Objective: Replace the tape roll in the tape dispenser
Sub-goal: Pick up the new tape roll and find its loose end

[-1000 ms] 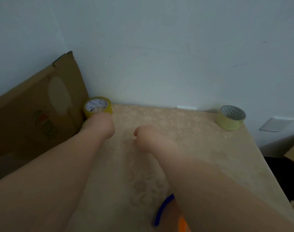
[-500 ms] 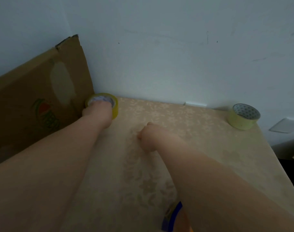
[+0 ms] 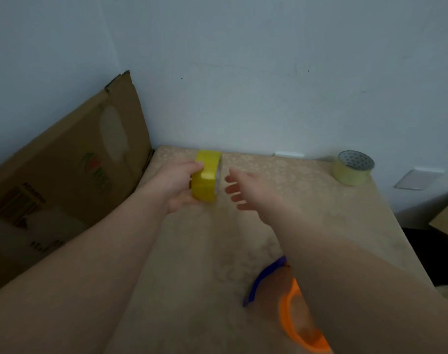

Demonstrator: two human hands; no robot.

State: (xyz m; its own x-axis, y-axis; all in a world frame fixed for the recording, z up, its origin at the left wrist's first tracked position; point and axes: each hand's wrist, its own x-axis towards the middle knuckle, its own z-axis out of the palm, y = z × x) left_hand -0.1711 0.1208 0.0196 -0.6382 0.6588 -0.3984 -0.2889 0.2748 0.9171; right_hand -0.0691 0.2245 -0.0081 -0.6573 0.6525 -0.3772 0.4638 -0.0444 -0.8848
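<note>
My left hand (image 3: 175, 186) grips a bright yellow tape roll (image 3: 207, 175) and holds it on edge, lifted just above the beige table (image 3: 197, 251) near its far left corner. My right hand (image 3: 251, 189) is open a little to the right of the roll, fingers spread toward it, not touching. The tape dispenser (image 3: 292, 307), blue and orange, lies near the front of the table, mostly hidden under my right forearm. A second, pale yellow tape roll (image 3: 352, 167) lies flat at the far right corner.
A large cardboard box (image 3: 64, 180) leans against the table's left side. The white wall (image 3: 243, 72) stands right behind the table. The table's right edge drops off to a dark gap, with another box corner (image 3: 447, 221) beyond.
My left hand took hold of the yellow roll, lifted it from the corner and turned it on edge, moving it right. My right hand went from a fist to open fingers near the roll.
</note>
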